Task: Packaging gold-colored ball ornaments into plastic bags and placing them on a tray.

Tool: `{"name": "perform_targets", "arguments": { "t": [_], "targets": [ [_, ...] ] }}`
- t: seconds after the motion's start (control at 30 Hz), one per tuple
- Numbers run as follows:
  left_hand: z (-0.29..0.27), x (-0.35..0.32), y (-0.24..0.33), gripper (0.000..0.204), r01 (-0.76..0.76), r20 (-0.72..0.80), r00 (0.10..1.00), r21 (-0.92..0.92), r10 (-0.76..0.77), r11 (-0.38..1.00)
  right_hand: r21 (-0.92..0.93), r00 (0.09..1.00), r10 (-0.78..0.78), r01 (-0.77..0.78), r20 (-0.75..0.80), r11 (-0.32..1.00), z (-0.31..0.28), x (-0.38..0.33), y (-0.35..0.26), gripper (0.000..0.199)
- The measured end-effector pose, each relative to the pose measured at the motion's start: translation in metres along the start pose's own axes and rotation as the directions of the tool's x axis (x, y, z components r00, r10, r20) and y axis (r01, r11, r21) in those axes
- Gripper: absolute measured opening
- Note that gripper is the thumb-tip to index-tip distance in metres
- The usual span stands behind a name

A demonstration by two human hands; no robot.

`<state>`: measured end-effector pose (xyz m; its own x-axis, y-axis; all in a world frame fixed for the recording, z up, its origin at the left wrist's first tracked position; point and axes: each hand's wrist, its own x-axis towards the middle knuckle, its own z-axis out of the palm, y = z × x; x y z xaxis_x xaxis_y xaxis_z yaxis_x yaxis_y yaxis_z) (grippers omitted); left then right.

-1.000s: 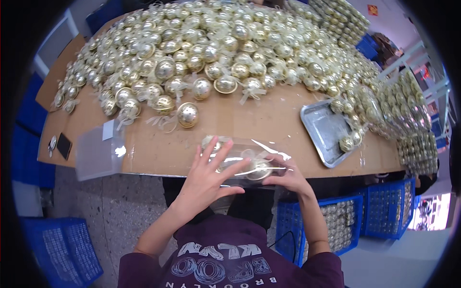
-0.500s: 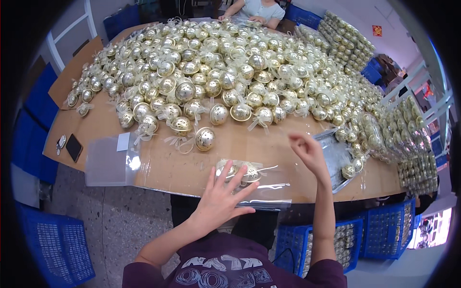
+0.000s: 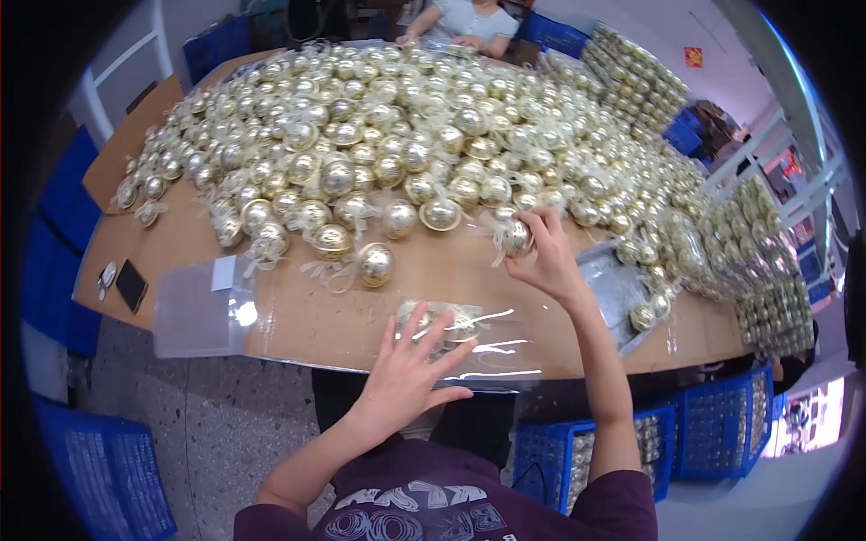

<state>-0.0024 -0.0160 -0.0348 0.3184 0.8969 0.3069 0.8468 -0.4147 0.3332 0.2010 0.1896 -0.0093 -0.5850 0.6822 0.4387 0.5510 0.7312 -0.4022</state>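
Held a gold ball [image 3: 518,237] between the thumb and fingers of the right hand [image 3: 548,255], just in front of a broad heap of gold balls [image 3: 343,135], with a pale ribbon hanging at its left side. Could not tell from this angle whether it touched the table or hung just above. Rested the left hand [image 3: 397,374] nearly flat and spread wide over the left end of a clear plastic bag [image 3: 501,365], at the near edge of the brown table [image 3: 298,325]. Saw at least two bagged balls [image 3: 465,326] under the film, partly covered by the fingertips. Had a single loose ball [image 3: 374,264] on the bare strip between bag and heap, slightly left of the bag. Saw a metal tray [image 3: 603,284] near the right forearm, overlapped along its right side by more gold balls. Had a stack of clear plastic sheets [image 3: 198,311] well to the left, bearing a small white card [image 3: 223,273], and beyond it a dark phone [image 3: 132,285]. Saw packed bundles [image 3: 753,225] piled at the table's right end and blue crates [image 3: 717,433] below. Faced, across the heap, a co-worker in a light top [image 3: 474,20]. Wore a purple shirt [image 3: 424,500] with pale print.
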Motion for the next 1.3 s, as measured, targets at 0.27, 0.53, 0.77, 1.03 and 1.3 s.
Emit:
{"name": "perform_targets", "arguments": {
  "t": [0.27,0.53,0.77,1.03,1.3],
  "targets": [
    [-0.012,0.018,0.008,0.047,0.047,0.018,0.999,0.011,-0.047,0.999,-0.227,0.98,0.154,-0.179,-0.123,0.957,-0.035,-0.12,-0.012,0.061],
    [0.002,0.039,0.009,0.014,0.054,-0.103,0.993,-0.113,-0.066,0.992,0.844,0.77,0.622,-0.424,0.145,0.328,-0.029,-0.182,-0.004,0.073],
    [0.006,0.038,0.008,0.015,0.072,-0.117,0.99,-0.088,-0.082,0.994,0.807,0.778,0.578,-0.494,0.245,0.324,-0.033,-0.187,-0.015,0.068],
    [0.009,0.04,0.004,0.019,0.043,-0.117,0.992,-0.052,-0.049,0.998,0.678,0.812,0.164,-0.563,0.56,0.473,-0.012,-0.139,-0.026,0.061],
    [0.009,0.039,0.002,0.034,0.054,-0.075,0.995,-0.058,-0.058,0.997,0.563,0.813,0.018,-0.419,0.582,0.712,0.034,-0.1,-0.051,0.054]
  ]
}}
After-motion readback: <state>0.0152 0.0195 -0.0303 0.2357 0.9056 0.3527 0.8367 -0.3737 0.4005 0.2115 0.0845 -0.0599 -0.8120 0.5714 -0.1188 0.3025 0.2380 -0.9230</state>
